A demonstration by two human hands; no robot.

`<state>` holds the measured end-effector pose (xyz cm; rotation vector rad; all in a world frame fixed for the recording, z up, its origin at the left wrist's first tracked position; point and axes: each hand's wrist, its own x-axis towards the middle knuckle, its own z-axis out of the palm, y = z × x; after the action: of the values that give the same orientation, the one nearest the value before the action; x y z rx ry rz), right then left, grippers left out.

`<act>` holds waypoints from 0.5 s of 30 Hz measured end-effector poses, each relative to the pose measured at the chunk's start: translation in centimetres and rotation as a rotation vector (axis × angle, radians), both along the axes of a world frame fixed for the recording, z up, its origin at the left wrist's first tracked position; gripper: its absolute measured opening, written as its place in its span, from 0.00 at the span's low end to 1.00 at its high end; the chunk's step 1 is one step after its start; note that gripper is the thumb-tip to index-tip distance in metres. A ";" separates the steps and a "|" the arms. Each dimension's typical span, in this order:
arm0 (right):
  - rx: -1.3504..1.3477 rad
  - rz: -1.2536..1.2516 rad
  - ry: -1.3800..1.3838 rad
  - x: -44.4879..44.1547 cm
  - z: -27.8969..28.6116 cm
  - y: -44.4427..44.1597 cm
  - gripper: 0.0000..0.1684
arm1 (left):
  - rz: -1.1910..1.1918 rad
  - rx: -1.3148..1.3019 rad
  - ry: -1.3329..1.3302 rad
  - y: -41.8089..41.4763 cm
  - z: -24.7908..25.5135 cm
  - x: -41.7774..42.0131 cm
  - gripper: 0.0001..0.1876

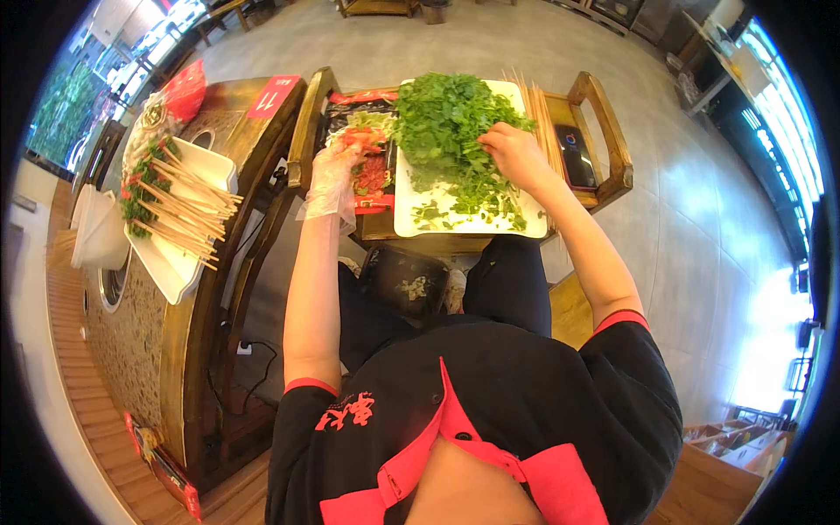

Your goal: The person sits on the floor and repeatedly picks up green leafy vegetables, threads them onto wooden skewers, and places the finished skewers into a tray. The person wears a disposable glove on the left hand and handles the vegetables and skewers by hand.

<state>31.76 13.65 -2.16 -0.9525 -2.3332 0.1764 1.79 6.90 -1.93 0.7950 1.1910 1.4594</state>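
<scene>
My left hand [333, 163], in a clear plastic glove, is over an opened black-and-red food package [371, 205] and has its fingers closed around a thin red food piece [363, 138]. More red food [371, 174] lies in the package just below it. My bare right hand [515, 156] pinches the right side of a large heap of leafy green herbs, likely coriander [446, 118]. The heap fills the back of a white rectangular tray [405, 220]; loose leaves and stem bits scatter over its front.
Bare wooden skewers [541, 125] and a dark phone [575, 156] lie right of the tray on a wooden stand [600, 174]. At left, a table [147, 335] holds a white tray [178, 279] of skewered greens [139, 197] and a red number card [274, 96]. A dark bin [405, 279] sits between my legs.
</scene>
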 end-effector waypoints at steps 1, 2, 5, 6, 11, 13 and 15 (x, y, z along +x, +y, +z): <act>-0.044 0.023 0.036 0.0 0.5 -0.1 0.09 | -0.066 -0.005 -0.094 -1.1 2.0 0.6 0.09; -0.046 0.020 0.043 -0.1 0.9 -0.3 0.10 | -0.107 0.069 -0.137 -0.9 1.0 0.1 0.10; -0.033 0.024 0.083 -0.4 1.2 -0.3 0.10 | -0.158 0.207 -0.242 -1.1 0.7 0.2 0.15; -0.027 0.026 0.099 -0.5 1.2 -0.3 0.10 | -0.184 0.227 -0.248 -1.2 0.4 0.1 0.18; -0.037 0.029 0.138 -0.1 0.8 -0.4 0.09 | -0.238 0.203 -0.228 -1.4 -0.2 0.8 0.19; -0.097 0.025 0.149 -0.5 1.1 -0.7 0.09 | -0.232 0.166 -0.226 -2.0 0.2 1.5 0.16; -0.379 -0.098 0.219 -0.6 1.9 -1.2 0.10 | -0.208 0.216 -0.211 -1.9 -0.4 1.8 0.15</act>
<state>31.18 12.42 -0.27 -1.1596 -2.0840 0.6671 3.57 4.99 -2.37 0.8595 0.7775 1.4723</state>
